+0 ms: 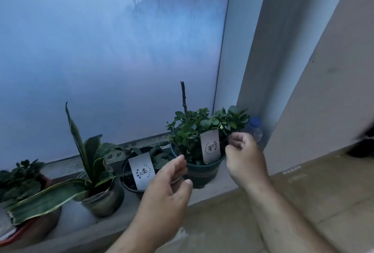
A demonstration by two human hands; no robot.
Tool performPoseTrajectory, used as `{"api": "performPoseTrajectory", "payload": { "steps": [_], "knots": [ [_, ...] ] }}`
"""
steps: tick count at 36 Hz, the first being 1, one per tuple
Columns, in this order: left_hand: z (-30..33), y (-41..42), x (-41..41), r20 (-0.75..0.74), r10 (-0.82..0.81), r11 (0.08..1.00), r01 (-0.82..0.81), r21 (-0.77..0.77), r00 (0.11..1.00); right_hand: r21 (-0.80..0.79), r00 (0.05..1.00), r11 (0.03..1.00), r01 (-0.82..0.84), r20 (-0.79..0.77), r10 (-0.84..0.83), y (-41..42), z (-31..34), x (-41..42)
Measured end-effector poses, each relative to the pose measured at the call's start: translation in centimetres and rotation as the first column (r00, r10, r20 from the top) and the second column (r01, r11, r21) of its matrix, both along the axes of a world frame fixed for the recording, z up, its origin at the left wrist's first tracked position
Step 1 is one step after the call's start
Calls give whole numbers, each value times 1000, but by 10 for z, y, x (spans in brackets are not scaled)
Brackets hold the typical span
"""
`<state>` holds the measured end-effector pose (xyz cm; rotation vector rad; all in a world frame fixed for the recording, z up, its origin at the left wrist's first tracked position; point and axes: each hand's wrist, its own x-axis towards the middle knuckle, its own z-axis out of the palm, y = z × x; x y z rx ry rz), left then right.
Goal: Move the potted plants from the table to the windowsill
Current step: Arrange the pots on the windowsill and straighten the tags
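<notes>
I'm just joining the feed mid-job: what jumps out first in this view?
Two bare hands fill the foreground, the left hand and right hand on either side of a dark green pot of leafy plant with a white tag, standing at the right end of the windowsill. Left of it stand more pots, notably a tall snake plant, all against a frosted blue window.

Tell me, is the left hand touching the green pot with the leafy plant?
Cannot tell. In the head view the left hand overlaps the green pot's edge, fingers relaxed, with no plain gap or contact visible.
</notes>
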<state>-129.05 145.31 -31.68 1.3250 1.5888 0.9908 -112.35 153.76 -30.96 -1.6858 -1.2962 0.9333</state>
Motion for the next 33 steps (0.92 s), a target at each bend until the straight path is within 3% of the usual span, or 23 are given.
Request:
{"api": "performPoseTrajectory", "payload": {
  "steps": [14,33],
  "knots": [
    [15,34,53,18,-130,987,127,102,991,-50,997,997,-66,-49,64,8,-7,1],
    [4,34,50,31,-71,997,69,46,997,-45,999,998,-43,-27,41,10,-11,-2]
  ]
}}
